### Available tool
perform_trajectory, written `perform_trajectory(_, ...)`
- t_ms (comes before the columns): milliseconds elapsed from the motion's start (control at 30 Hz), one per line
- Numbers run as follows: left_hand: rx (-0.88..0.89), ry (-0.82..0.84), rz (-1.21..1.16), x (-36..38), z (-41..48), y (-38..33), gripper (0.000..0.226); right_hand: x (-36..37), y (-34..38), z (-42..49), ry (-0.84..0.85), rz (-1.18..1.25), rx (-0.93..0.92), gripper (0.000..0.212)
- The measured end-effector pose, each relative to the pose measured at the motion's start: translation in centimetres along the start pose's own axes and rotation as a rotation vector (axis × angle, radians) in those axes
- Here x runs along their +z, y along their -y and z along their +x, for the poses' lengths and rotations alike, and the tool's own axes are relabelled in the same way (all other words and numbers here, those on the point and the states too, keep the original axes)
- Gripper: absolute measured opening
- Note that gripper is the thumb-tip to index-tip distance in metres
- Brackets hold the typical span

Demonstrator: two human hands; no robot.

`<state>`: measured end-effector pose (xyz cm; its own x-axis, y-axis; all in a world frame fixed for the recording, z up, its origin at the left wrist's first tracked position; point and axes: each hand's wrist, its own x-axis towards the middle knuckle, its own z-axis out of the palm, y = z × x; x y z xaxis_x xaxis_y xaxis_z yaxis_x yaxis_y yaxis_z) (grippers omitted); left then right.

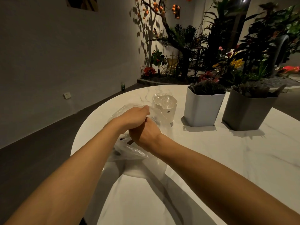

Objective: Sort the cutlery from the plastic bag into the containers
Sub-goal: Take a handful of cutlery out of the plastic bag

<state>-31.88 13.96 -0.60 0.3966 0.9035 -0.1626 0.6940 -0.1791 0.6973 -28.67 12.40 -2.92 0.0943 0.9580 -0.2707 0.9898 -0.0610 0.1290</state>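
We see a round white marbled table [211, 159] filling the lower right of the view, with a bed of plants [227, 54] against the wall beyond its far edge. Three containers stand in a row towards the far side of the table. The dark bin [246, 114] on the right is the biggest, and dark pieces poke above its rim. Just beside it on the left stands the pale bin [203, 109], packed with dark forks, tines up. The clear bag [134, 151] lies crumpled near the table's left edge, in front of the row and partly under our forearms, which reach in from the bottom corners. The small white cup [168, 109] stands at the left end of the row, touching or nearly touching the bag's far side, and holds clear spoons. Our left hand [134, 117] lies over the bag with its fingers curled, pinching the film at the bag's top beside the cup. Our right hand [144, 132] sits just under the left one, back upward, reaching into the bag. Its fingers are hidden by the left hand and the plastic, so we cannot tell whether they hold anything. A few dark cutlery [128, 141] pieces show through the plastic just left of the right wrist, lying inside the bag.
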Motion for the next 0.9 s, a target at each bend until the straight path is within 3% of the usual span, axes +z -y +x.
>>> perform_trajectory(33,-0.019,0.011,-0.013,0.1,0.0,0.0,0.053,-0.2,0.3,0.1,0.077,-0.015,0.002,0.048)
perform_trajectory(133,-0.057,0.014,-0.049,0.3,-0.1,0.2,0.059,-0.2,-0.3,-0.6,-0.207,-0.323,0.034,0.035)
perform_trajectory(200,-0.046,0.009,-0.05,0.4,0.0,0.4,0.059,0.7,-2.0,-1.4,-0.403,-0.205,-0.143,0.035)
perform_trajectory(267,-0.02,0.006,-0.032,0.3,0.0,0.5,0.056,2.4,-4.7,-2.1,-0.448,-0.117,-0.37,0.034)
perform_trajectory(400,-0.002,0.008,-0.04,0.1,0.0,0.4,0.051,3.8,-6.1,-1.1,-0.45,-0.25,-0.337,0.032)
perform_trajectory(600,0.047,-0.023,0.134,-0.7,0.0,1.0,0.029,4.1,-6.7,-0.8,-0.259,-0.257,-0.358,0.034)
perform_trajectory(700,0.191,-0.225,0.37,-1.2,-0.8,1.4,0.021,4.2,-6.8,-0.6,-0.242,-0.181,-0.371,0.039)
perform_trajectory(833,0.594,-0.858,0.267,-1.7,-3.0,1.6,0.021,5.0,-6.7,-0.3,-0.264,-0.108,-0.382,0.034)
perform_trajectory(900,0.621,-0.908,0.253,-2.1,-3.1,2.1,0.022,5.3,-6.7,-0.1,-0.264,-0.096,-0.374,0.032)
